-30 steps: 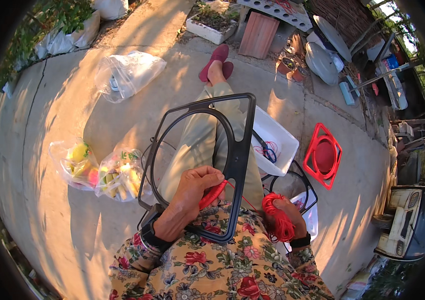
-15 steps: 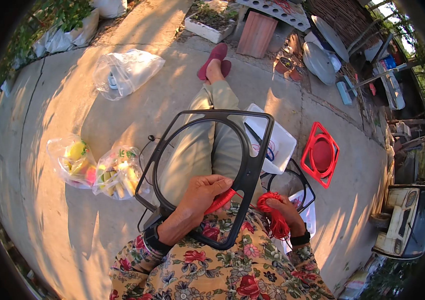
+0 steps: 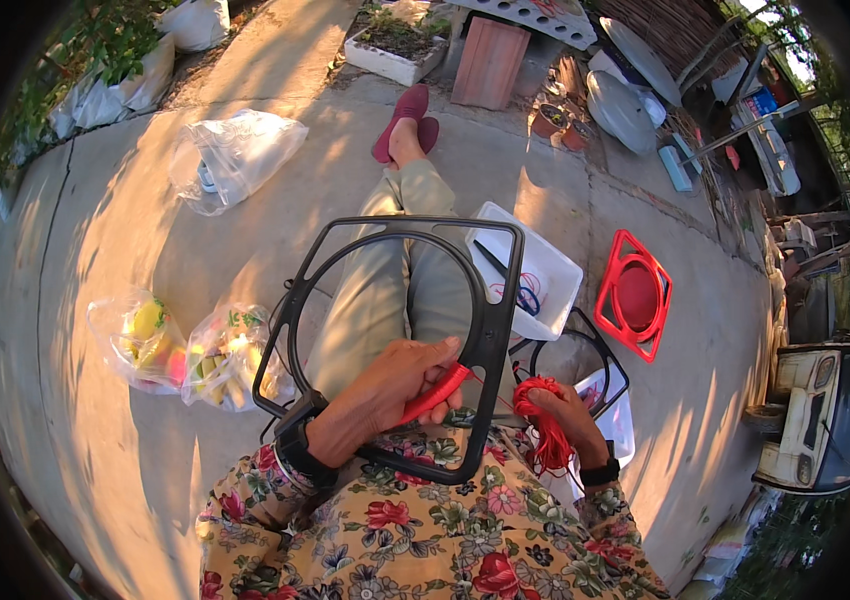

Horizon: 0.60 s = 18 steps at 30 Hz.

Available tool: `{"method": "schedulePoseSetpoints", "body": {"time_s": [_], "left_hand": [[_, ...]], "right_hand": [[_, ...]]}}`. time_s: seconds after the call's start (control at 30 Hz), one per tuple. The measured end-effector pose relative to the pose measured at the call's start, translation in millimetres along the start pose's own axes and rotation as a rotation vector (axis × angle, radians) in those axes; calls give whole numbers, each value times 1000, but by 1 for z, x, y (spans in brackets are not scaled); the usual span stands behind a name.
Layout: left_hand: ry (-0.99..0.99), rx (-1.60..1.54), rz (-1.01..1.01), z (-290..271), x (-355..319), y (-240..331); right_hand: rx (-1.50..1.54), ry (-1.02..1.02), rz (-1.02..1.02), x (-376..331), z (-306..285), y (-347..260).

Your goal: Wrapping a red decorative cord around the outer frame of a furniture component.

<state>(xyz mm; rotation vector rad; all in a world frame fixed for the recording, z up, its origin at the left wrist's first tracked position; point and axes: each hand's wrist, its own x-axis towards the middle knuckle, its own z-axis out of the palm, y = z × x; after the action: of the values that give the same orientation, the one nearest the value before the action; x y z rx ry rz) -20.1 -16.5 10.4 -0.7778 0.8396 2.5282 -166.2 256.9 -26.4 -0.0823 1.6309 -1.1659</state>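
A black plastic frame [image 3: 498,340], squarish outside with a round ring inside, tilts over my lap. My left hand [image 3: 375,392] is closed around the lower part of its ring. Red cord wound tightly there makes a red sleeve [image 3: 435,393] under my fingers. To the right, my right hand [image 3: 567,415] is closed on a loose bundle of red cord [image 3: 542,420]. A thin strand runs between the bundle and the wound part. My left fingertips are partly hidden behind the ring.
Right of my legs stands a white tub [image 3: 567,272] with blue-handled scissors [image 3: 527,298]. Another black frame [image 3: 617,370] and a red frame [image 3: 607,290] lie beyond. Clear bags of colourful contents [image 3: 235,365] sit left; a further clear bag [image 3: 255,150] lies ahead.
The black frame and my left hand have shifted slightly left in view. My left fingers have turned a little around the wound part. My right hand still holds the cord bundle.
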Motion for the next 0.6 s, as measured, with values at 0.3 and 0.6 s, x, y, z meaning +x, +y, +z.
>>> {"method": "schedulePoseSetpoints", "body": {"time_s": [0.3, 0.6], "left_hand": [[66, -55, -6, 11, 25, 0], [126, -30, 72, 13, 17, -4]], "right_hand": [[-136, 103, -54, 10, -16, 2], [-133, 117, -69, 14, -17, -21]]}}
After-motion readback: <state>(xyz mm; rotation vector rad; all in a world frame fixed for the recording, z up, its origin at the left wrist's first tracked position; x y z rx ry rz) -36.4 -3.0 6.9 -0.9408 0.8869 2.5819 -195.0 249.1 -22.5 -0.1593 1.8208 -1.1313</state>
